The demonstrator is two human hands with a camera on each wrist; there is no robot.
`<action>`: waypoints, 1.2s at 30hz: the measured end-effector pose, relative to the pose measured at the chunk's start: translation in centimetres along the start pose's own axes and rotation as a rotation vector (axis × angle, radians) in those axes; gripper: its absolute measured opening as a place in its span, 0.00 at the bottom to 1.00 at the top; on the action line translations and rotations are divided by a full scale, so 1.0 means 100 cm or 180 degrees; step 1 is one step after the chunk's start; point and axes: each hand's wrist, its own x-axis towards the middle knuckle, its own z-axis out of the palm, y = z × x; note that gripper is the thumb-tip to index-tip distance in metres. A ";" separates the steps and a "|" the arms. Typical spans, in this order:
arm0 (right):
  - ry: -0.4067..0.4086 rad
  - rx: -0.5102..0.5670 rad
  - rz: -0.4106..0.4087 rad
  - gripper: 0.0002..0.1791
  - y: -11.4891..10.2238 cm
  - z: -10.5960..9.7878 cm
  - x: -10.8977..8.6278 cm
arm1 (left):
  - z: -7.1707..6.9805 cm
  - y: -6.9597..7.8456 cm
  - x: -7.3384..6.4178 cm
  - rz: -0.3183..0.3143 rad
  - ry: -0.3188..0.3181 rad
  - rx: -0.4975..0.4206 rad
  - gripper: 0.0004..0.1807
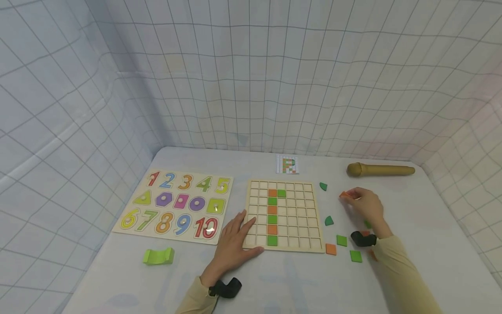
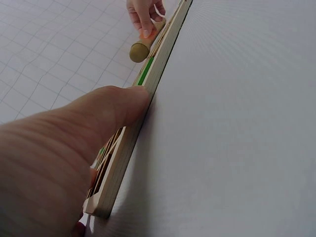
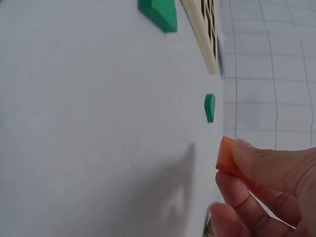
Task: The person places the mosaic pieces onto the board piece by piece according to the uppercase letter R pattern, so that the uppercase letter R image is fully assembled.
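Observation:
In the head view, a wooden grid board [image 1: 298, 218] lies flat, with a column of alternating orange and green square tiles and one green tile [image 1: 281, 193] beside the top one. My left hand [image 1: 234, 244] rests on the board's lower left corner, fingers spread, thumb along the near edge. Right of the board, my right hand [image 1: 366, 205] pinches an orange tile [image 3: 227, 154] between thumb and fingers, raised above the table in the right wrist view. Two dark green quarter-round pieces [image 1: 323, 186] lie between that hand and the board.
Loose green tiles [image 1: 355, 256] and orange tiles [image 1: 331, 249] lie near the right forearm, some partly hidden. A number-and-shape puzzle board [image 1: 172, 205] is at left, with a green notched block [image 1: 158, 256] before it. Behind stand a pattern card [image 1: 287, 165] and a brown microphone-shaped object [image 1: 380, 170].

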 end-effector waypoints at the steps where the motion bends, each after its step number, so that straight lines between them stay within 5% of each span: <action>1: 0.0037 -0.0006 -0.0105 0.22 -0.005 0.002 0.000 | 0.000 0.000 0.000 -0.0004 -0.0005 0.0004 0.44; 10: 0.0173 0.0306 -0.1073 0.13 -0.047 0.026 0.008 | 0.001 -0.001 0.000 -0.0023 -0.0018 -0.0010 0.44; 15: 0.0123 0.0502 -0.1399 0.10 -0.065 0.041 0.014 | 0.001 0.000 0.000 -0.0043 -0.0037 -0.0007 0.44; 27: -0.0235 0.0693 -0.1463 0.07 -0.093 0.062 0.023 | 0.000 0.000 0.001 -0.0134 -0.0113 -0.0013 0.44; 36: -0.0439 0.0466 -0.1369 0.06 -0.100 0.072 0.026 | 0.001 0.000 0.000 -0.0156 -0.0137 -0.0006 0.44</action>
